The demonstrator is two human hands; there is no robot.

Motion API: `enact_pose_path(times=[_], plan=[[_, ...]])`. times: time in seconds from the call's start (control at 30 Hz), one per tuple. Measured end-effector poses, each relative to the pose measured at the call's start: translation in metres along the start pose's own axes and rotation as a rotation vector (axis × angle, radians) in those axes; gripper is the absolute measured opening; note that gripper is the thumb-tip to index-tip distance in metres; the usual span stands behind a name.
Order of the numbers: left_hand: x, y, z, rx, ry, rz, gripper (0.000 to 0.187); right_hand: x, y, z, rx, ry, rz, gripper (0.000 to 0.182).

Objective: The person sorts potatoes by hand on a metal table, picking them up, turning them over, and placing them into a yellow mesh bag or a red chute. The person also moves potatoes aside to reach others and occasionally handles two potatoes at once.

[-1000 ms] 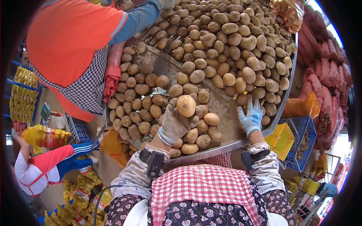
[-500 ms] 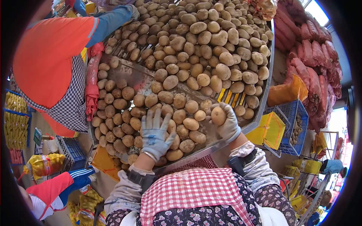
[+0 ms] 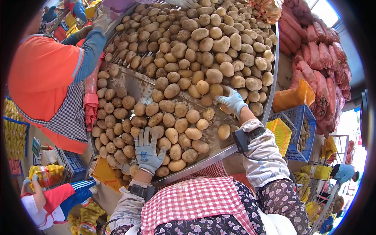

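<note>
**Left hand (image 3: 149, 156) on near pile (image 3: 172, 135); right hand (image 3: 235, 103) at edge of heap (image 3: 214, 76)**

Potatoes lie in two main groups on the metal table (image 3: 131, 84): the big heap across its far and right parts, the near pile at front left, a strip of bare metal partly dividing them. One loose potato (image 3: 224, 132) sits by itself near the front rim, beside the near pile and well below the right hand.

Left hand: gloved, palm down, fingers spread wide over the near pile's front part. No grasp seen.

Right hand: gloved, fingers partly bent towards potatoes at the heap's lower edge. Contact looks likely. Cannot tell whether the fingers close on one; the glove hides the inner side.

Surroundings: co-worker (image 3: 47, 78) in orange at the table's left side; blue crate (image 3: 295, 150) beyond the right rim.

Handling notes (judgement): the heap's edge seems the best place to grip, since a potato pulled from deeper in could let those above roll. Thumb opposite cupped fingers should suit a round, firm, dusty skin; a fingertip pinch might slip. Light pressure from the left palm would steady the near pile without bruising. The loose potato could roll if a sleeve brushes it, so a raised right wrist is safer.
</note>
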State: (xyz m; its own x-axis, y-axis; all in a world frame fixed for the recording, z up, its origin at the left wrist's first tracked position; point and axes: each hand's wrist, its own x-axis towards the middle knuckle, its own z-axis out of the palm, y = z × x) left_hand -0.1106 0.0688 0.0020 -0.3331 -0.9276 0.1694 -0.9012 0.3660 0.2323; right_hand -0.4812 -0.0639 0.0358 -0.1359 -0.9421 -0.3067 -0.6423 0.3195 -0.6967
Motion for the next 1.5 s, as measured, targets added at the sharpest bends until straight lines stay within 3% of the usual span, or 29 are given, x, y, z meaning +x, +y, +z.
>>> enact_pose_path(times=[0.07, 0.2, 0.27, 0.33, 0.4, 0.47, 0.53, 0.6, 0.67, 0.73, 0.77, 0.83, 0.93, 0.97, 1.07, 1.13, 1.2, 1.23, 1.27, 1.33, 1.37, 1.43, 1.5], plan=[[0.001, 0.006, -0.003, 0.005, 0.027, -0.002, 0.074, -0.017, 0.005, 0.012, 0.501, -0.143, 0.029, 0.07], [0.015, 0.038, -0.002, -0.11, 0.084, 0.119, 0.068, -0.051, 0.001, 0.03, 0.733, -0.299, -0.017, 0.056], [0.036, 0.038, -0.002, -0.042, -0.029, -0.022, 0.066, -0.058, -0.005, 0.029, 0.717, -0.319, -0.033, 0.056], [0.06, 0.016, -0.003, 0.043, 0.004, -0.089, 0.066, -0.067, -0.001, 0.033, 0.705, -0.335, -0.037, 0.056], [0.079, -0.019, 0.001, 0.159, 0.055, -0.153, 0.064, -0.069, 0.006, 0.033, 0.581, -0.484, -0.011, 0.056], [0.09, -0.054, 0.009, 0.3, 0.118, -0.188, 0.061, -0.079, -0.01, 0.024, 0.139, -0.57, -0.04, 0.048], [0.09, -0.062, -0.012, 0.307, 0.136, -0.259, 0.061, -0.077, -0.022, 0.011, 0.022, -0.494, -0.02, 0.045], [0.073, -0.052, -0.015, 0.323, 0.148, -0.292, 0.064, -0.054, -0.017, 0.004, 0.359, -0.104, -0.127, 0.044], [0.053, -0.014, -0.034, 0.204, -0.009, -0.187, 0.068, -0.027, -0.048, -0.023, -0.189, 0.381, -0.364, 0.051], [0.021, -0.007, -0.004, 0.112, -0.063, -0.19, 0.071, 0.004, -0.072, -0.033, -0.513, 0.352, -0.103, 0.066], [0.01, -0.007, 0.004, 0.058, 0.027, -0.161, 0.072, 0.01, -0.083, -0.032, -0.628, 0.225, -0.032, 0.072], [0.015, -0.009, 0.004, 0.051, 0.022, -0.174, 0.072, 0.012, -0.11, -0.027, -0.843, 0.004, 0.058, 0.08], [0.015, -0.007, 0.005, 0.029, 0.036, -0.213, 0.073, 0.01, -0.113, -0.024, -0.737, -0.029, 0.135, 0.08], [0.015, -0.007, 0.005, 0.026, 0.032, -0.219, 0.072, 0.007, -0.098, -0.015, -0.713, 0.085, 0.054, 0.078], [0.017, -0.007, 0.004, 0.015, 0.031, -0.233, 0.071, -0.015, -0.074, -0.013, -0.653, 0.157, -0.139, 0.074], [0.016, -0.008, 0.005, 0.014, 0.033, -0.22, 0.07, -0.023, -0.049, -0.015, -0.527, 0.227, -0.181, 0.066], [0.015, -0.004, 0.005, 0.007, 0.065, -0.224, 0.07, -0.032, -0.016, -0.014, 0.994, -0.155, -0.163, 0.06], [0.019, 0.0, 0.001, -0.001, 0.103, -0.226, 0.069, -0.046, -0.022, -0.006, 1.44, -0.329, -0.167, 0.061], [0.023, 0.006, -0.003, -0.001, 0.099, -0.208, 0.069, -0.065, -0.029, 0.001, 1.577, -0.119, -0.111, 0.071], [0.043, 0.039, -0.024, -0.2, 0.076, 0.071, 0.071, -0.084, -0.038, 0.008, 1.928, -0.256, -0.006, 0.078], [0.054, 0.055, -0.022, -0.202, 0.075, 0.083, 0.071, -0.09, -0.033, 0.01, 1.931, -0.244, -0.012, 0.078], [0.075, 0.08, -0.017, -0.214, -0.059, 0.423, 0.069, -0.099, -0.02, 0.016, 2.116, -0.662, -0.189, 0.077], [0.096, 0.072, 0.0, -0.129, -0.085, 0.376, 0.067, -0.108, -0.01, 0.016, 2.135, -0.693, -0.223, 0.08]])
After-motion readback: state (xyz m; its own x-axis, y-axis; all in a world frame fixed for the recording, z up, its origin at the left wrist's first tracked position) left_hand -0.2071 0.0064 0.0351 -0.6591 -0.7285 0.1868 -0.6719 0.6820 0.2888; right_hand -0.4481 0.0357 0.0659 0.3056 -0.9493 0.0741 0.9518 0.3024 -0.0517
